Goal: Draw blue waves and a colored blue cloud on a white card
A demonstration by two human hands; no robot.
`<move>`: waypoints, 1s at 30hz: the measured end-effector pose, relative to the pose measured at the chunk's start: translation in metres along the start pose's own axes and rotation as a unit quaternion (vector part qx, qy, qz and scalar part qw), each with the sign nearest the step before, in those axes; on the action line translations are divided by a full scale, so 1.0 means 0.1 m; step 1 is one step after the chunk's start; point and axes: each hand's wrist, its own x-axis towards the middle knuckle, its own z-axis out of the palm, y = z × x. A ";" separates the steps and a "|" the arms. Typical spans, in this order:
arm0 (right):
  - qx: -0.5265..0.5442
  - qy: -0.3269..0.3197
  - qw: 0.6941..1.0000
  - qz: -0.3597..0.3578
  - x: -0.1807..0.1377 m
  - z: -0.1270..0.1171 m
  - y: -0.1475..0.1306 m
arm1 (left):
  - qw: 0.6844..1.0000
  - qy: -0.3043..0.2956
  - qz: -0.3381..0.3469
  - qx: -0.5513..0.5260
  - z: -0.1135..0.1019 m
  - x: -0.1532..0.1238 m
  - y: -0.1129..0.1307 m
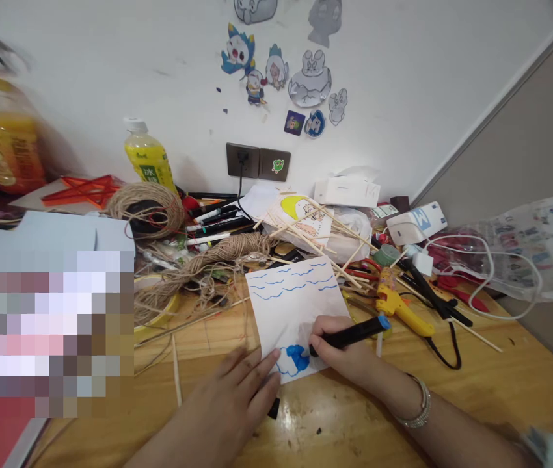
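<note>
- Cluttered wooden table (511,390) bore the paper (289,318).
- Right hand (334,346) gripped the marker (354,333), which slanted up rightward from just right of the blue patch (298,358).
- Left hand (237,393) lay open-fingered across the paper's lower-left edge.

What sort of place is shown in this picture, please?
It looks like a craft corner, though whether at home or in a workshop I cannot tell. A yellow glue gun and a coil of twine share the wooden table, where the right hand holds a black marker over a drawing.
</note>
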 end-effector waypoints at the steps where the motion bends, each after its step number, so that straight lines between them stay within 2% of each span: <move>1: -0.003 0.001 1.000 -0.002 0.00 0.00 0.00 | 1.000 0.004 -0.003 -0.002 0.04 -0.01 0.01; 5: -0.007 0.003 1.000 -0.008 0.01 0.00 0.00 | 1.000 0.022 -0.016 -0.013 0.14 -0.06 0.02; 11: -0.027 0.007 0.999 -0.020 -0.01 -0.01 -0.01 | 1.000 0.020 -0.019 -0.012 0.17 -0.06 0.03; 14: -0.029 0.010 0.999 -0.024 -0.01 -0.01 0.00 | 0.999 0.024 -0.016 -0.013 0.13 -0.03 0.02; 20: -0.013 0.005 1.000 -0.028 0.00 0.00 0.02 | 1.000 -0.020 0.019 0.004 -0.10 0.04 -0.02; 23: -0.006 0.002 1.000 -0.027 0.00 0.00 0.02 | 1.000 -0.018 0.014 0.011 -0.14 0.05 -0.02; 30: -0.011 0.011 0.999 -0.033 -0.01 -0.01 0.04 | 1.000 0.010 -0.004 -0.005 0.03 0.01 0.00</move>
